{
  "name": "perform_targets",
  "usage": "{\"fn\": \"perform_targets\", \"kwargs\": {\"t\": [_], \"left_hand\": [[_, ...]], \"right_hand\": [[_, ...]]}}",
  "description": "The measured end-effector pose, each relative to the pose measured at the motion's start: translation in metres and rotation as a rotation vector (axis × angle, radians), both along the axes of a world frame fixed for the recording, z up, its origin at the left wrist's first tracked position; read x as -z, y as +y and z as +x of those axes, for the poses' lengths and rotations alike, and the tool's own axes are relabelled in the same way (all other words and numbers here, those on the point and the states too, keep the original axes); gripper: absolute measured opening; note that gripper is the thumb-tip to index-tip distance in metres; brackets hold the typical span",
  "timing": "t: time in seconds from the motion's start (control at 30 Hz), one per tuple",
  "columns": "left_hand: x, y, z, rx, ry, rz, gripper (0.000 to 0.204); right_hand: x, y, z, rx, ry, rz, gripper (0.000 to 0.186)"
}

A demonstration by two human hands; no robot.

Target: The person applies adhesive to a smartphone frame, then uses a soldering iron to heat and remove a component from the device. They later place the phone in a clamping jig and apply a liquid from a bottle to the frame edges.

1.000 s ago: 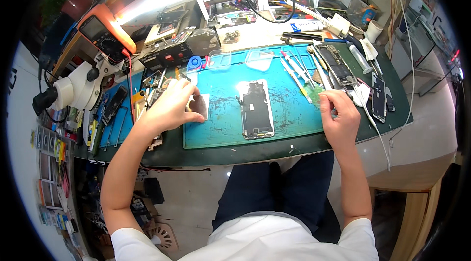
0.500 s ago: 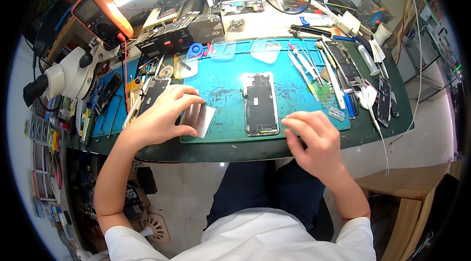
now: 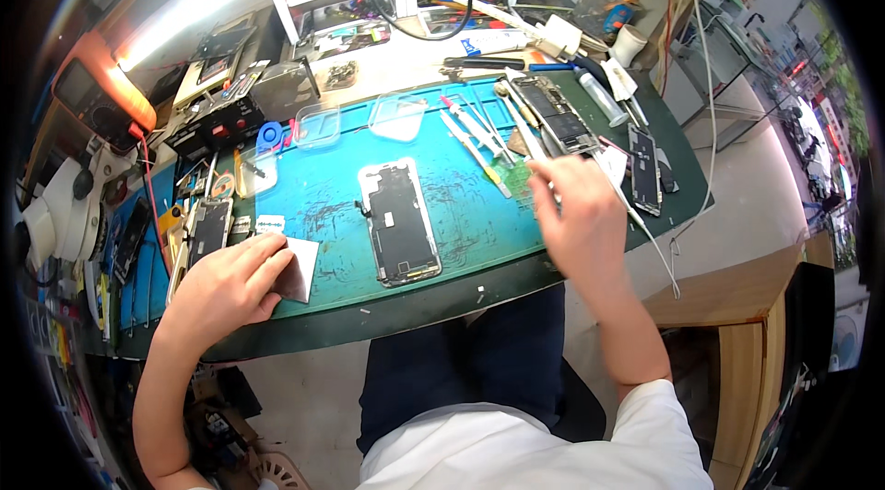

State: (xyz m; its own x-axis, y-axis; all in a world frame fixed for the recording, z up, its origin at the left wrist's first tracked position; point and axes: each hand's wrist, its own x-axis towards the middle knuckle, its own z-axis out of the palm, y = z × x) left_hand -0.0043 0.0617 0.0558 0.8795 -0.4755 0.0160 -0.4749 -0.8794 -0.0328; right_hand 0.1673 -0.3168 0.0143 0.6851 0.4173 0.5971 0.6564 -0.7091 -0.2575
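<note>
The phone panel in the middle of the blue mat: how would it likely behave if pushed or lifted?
The phone panel looks thin, so it is probably light. Lying flat on the blue mat, it would likely slide rather than tip. The small cable sticking out at its left edge seems fragile and might snag.

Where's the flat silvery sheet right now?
In the head view, the silvery sheet is at the near left corner of the blue mat, by the fingertips of the left hand, left of the dark phone panel.

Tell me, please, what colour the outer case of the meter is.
The meter case is orange, showing best in the head view.
</note>
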Motion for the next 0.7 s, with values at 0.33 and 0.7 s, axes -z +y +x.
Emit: {"fn": "perform_targets", "kwargs": {"t": [0.33,0.7], "left_hand": [[0.045,-0.018,0.051,-0.157,-0.428,0.1,0.04],[0.077,-0.034,0.09,-0.376,-0.289,-0.183,0.044]], "right_hand": [[0.019,0.015,0.076,0.031,-0.271,-0.53,0.008],[-0.003,0.036,0.108,-0.132,-0.013,-0.86,0.012]]}}
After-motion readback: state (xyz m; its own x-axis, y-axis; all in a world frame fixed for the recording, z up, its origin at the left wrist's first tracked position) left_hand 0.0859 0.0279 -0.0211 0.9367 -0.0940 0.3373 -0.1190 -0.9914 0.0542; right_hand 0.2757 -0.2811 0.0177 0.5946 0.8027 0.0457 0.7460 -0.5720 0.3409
